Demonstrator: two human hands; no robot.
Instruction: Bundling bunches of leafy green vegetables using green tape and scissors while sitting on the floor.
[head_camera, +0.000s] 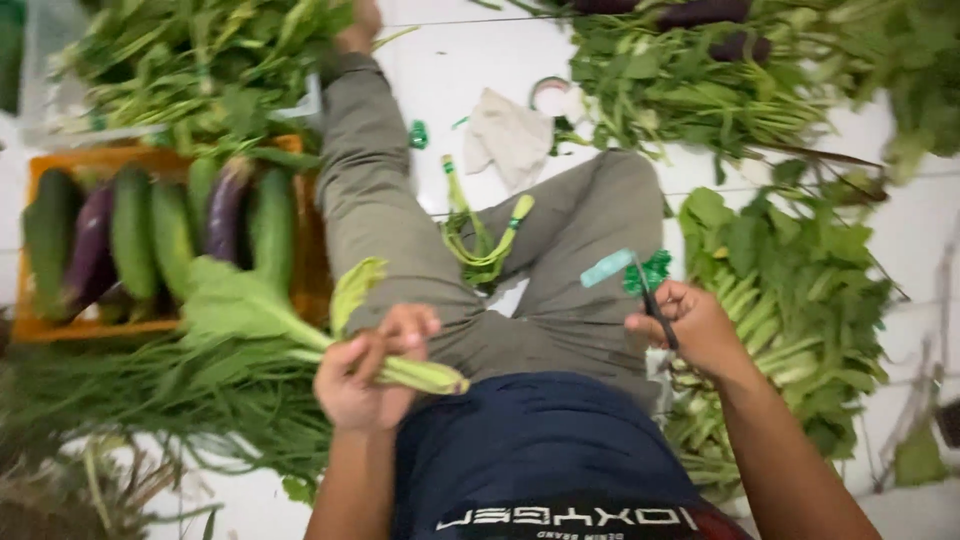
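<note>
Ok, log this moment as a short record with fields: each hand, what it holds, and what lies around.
left hand: gripping a bundle of leafy greens by the stalks
right hand: holding scissors with a pale blue handle
left side: orange crate with cucumbers and purple eggplants
right side: pile of leafy greens on the white floor
between the legs: tied green stalks

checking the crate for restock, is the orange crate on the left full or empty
Full, as far as visible: the orange crate holds green cucumbers and purple eggplants lying side by side across its width.
</note>
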